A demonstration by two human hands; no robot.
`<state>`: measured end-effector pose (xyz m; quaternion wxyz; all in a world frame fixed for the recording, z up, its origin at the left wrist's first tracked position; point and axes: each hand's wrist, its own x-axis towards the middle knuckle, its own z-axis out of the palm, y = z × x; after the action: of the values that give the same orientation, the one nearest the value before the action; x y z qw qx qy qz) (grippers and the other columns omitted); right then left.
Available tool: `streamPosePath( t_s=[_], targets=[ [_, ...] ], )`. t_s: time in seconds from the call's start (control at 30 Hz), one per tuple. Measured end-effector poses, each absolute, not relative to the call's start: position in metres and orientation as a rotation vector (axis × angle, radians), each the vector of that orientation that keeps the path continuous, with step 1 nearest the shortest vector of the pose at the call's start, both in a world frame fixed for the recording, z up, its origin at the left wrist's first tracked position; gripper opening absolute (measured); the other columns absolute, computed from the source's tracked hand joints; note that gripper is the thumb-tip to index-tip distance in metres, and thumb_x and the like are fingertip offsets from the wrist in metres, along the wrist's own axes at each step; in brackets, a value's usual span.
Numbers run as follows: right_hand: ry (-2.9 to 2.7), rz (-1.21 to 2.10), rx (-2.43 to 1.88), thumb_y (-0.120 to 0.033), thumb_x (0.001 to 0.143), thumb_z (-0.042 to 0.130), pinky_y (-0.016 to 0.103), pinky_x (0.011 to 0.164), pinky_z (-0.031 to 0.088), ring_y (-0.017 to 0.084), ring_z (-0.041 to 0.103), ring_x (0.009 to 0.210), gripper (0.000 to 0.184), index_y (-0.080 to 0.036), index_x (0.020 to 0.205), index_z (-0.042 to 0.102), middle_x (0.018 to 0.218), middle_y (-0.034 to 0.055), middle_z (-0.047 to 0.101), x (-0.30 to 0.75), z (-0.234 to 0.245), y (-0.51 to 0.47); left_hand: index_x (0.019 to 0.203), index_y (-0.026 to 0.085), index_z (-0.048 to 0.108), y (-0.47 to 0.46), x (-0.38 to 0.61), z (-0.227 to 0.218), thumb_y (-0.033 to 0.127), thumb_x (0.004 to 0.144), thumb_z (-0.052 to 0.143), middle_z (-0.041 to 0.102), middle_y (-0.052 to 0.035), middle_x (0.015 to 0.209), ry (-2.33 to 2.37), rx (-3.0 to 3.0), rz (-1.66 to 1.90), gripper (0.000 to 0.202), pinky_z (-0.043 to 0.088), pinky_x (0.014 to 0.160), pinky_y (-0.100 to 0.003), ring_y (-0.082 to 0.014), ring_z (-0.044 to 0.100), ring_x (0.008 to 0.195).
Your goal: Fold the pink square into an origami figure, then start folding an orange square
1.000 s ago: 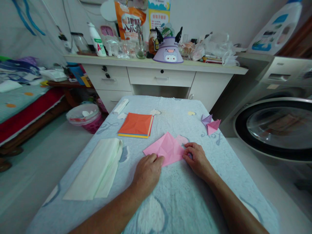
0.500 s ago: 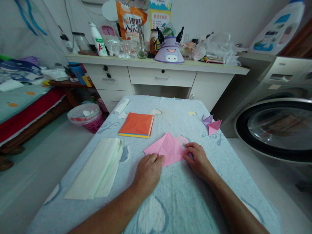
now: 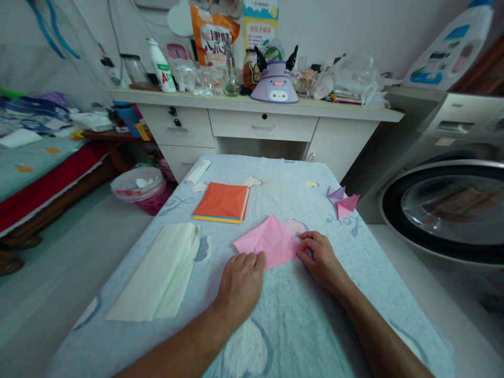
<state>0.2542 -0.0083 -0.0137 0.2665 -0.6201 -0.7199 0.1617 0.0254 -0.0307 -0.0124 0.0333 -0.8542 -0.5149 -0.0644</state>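
Observation:
A creased sheet of pink origami paper (image 3: 273, 236) lies partly folded on the cloth-covered table, its peak pointing away from me. My left hand (image 3: 243, 275) rests at the paper's near left edge, fingers curled and pressed together on it. At the right corner, my right hand (image 3: 317, 254) pinches the paper between thumb and fingers. Beyond my left hand sits a stack of square coloured paper (image 3: 221, 201) with an orange sheet on top. Two folded paper pieces, one purple (image 3: 336, 194) and one pink (image 3: 347, 206), are near the table's right edge.
Folded pale green cloth or paper (image 3: 159, 275) lies on the left of the table (image 3: 291, 320). A white narrow box (image 3: 198, 172) is at the far left corner. Behind stands a white cabinet (image 3: 262, 126) with a purple visor (image 3: 275, 84); a washing machine (image 3: 444, 142) is at right.
My left hand has shifted slightly along the near edge, its fingers now more bunched. The right hand keeps its pinch, and the pink paper lies almost as before.

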Motion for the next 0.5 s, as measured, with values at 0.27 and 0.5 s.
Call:
streamPosePath(
  t_s=[0.27,0.5],
  targets=[
    [-1.953,0.427,-1.679,-0.021,0.078,0.060,0.042,0.092,0.039,0.026,0.054,0.104,0.009,-0.019,0.071,0.065,0.108,0.0107,0.061,0.2550,-0.0129,-0.0080,0.122,0.015,0.058,-0.0345,0.0246,-0.0115,0.008,0.086,0.049,0.070,-0.0078,0.088,-1.594,-2.653,-0.079,0.038,0.050,0.073,-0.034,-0.0208,0.065,0.081],
    [-1.957,0.418,-1.679,-0.023,0.078,0.060,0.041,0.092,0.040,0.025,0.054,0.103,0.009,-0.019,0.071,0.065,0.108,0.0096,0.061,0.2548,-0.0145,-0.0080,0.123,0.014,0.058,-0.0359,0.0258,-0.0099,0.007,0.086,0.049,0.070,-0.0083,0.086,-1.613,-2.637,-0.098,0.039,0.049,0.074,-0.035,-0.0211,0.066,0.079]
  ],
)
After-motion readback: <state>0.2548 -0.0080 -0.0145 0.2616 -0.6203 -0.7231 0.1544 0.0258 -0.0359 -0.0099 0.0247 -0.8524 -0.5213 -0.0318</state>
